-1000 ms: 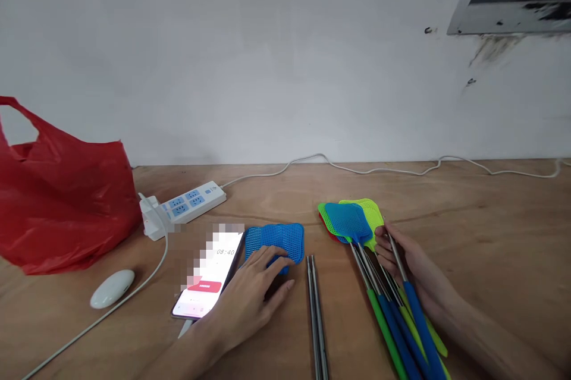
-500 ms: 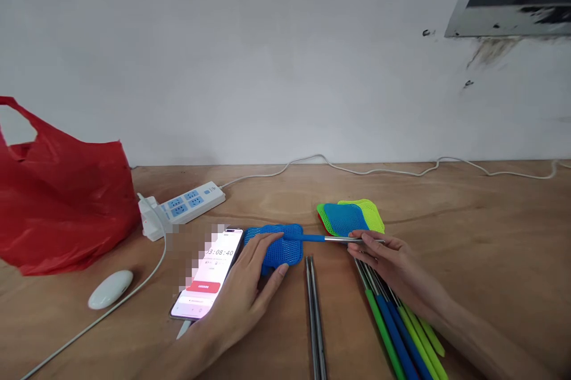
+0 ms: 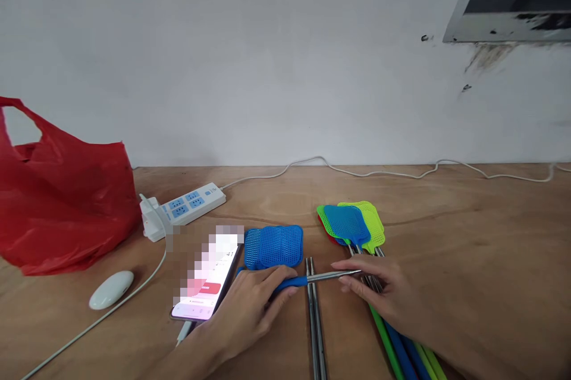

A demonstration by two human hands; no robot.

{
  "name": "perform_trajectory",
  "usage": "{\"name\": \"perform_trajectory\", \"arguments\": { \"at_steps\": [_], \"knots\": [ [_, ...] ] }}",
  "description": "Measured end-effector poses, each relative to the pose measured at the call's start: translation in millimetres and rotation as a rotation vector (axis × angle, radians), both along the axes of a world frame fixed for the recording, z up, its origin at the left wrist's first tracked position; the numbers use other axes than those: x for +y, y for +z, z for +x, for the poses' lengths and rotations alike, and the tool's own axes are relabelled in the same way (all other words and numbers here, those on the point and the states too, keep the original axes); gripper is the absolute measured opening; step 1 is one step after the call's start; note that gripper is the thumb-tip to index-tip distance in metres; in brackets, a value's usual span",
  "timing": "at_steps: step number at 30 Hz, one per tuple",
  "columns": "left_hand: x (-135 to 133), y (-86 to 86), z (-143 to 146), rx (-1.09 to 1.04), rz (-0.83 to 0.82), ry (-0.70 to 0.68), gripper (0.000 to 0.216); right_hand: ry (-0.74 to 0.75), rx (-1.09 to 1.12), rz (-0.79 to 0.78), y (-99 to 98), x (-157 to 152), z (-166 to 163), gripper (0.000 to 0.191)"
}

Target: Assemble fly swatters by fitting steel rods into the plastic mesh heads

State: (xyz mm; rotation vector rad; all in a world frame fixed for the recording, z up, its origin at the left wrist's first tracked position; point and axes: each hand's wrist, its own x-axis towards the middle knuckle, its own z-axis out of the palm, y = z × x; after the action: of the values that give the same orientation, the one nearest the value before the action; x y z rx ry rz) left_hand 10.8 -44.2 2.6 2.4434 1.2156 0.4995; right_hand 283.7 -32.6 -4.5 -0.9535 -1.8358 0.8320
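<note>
My left hand [image 3: 252,302] is closed around the blue grip of a fly swatter handle [image 3: 322,277], a metal rod lying nearly level above the table. At the rod's bare right end, my right hand [image 3: 379,285] has thumb and forefinger on either side of the tip. Blue perforated swatter heads [image 3: 281,246] lie overlapped just beyond my left hand. Under my right hand runs a bundle of fly swatters [image 3: 350,222] with blue, green and yellow heads and coloured grips. Two bare metal rods [image 3: 314,320] lie side by side between my hands.
A lit phone [image 3: 218,267] lies left of the swatter heads, with a cable plugged in. Farther left are a white mouse-shaped object [image 3: 111,289], a white power strip [image 3: 194,207] and a red plastic bag [image 3: 66,201]. A white cord [image 3: 370,174] runs along the wall.
The handle has come down and nearer to me, its grip now lower, off the blue heads. Both hands moved with it, and my right hand shifted slightly left, uncovering the bundled swatters' necks.
</note>
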Motion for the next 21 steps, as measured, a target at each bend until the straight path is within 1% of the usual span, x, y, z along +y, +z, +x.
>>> {"name": "perform_trajectory", "arguments": {
  "at_steps": [2,5,8,9,10,11,13,14,15,16,18,21],
  "knots": [
    [-0.5,1.8,0.2,0.052,-0.017,-0.011,0.027,0.032,-0.060,0.152,0.2,-0.8,0.9,0.023],
    [-2.8,6.0,2.8,0.082,-0.102,-0.007,0.031,0.088,-0.057,0.260,2.7,-1.0,1.5,0.029],
    [-4.1,10.4,5.8,-0.048,-0.219,0.015,0.036,0.112,-0.062,0.297,4.1,0.0,3.3,0.034],
    [-3.2,11.3,5.8,-0.125,-0.300,0.024,0.040,0.118,-0.061,0.313,3.9,0.6,4.5,0.036],
    [-1.5,11.7,5.1,-0.210,-0.428,0.037,0.045,0.123,-0.059,0.334,3.6,1.3,5.9,0.039],
    [0.9,11.7,3.7,-0.295,-0.598,0.053,0.051,0.127,-0.060,0.357,3.2,2.1,7.5,0.041],
    [6.8,10.9,-0.5,-0.438,-1.006,0.092,0.058,0.125,-0.070,0.405,3.3,3.9,10.6,0.044],
    [9.7,10.5,-2.7,-0.487,-1.163,0.114,0.059,0.119,-0.077,0.428,3.9,4.8,11.9,0.045],
    [12.1,10.6,-4.5,-0.530,-1.274,0.130,0.059,0.111,-0.080,0.454,4.9,5.7,12.9,0.045],
    [13.7,11.2,-5.6,-0.566,-1.339,0.143,0.059,0.101,-0.084,0.476,6.2,6.6,13.5,0.045],
    [14.4,14.1,-5.7,-0.620,-1.366,0.159,0.057,0.070,-0.077,0.508,8.8,8.2,13.9,0.041],
    [11.4,20.4,-3.2,-0.670,-1.328,0.156,0.053,0.040,-0.065,0.505,11.0,10.5,14.1,0.034]
  ]
}}
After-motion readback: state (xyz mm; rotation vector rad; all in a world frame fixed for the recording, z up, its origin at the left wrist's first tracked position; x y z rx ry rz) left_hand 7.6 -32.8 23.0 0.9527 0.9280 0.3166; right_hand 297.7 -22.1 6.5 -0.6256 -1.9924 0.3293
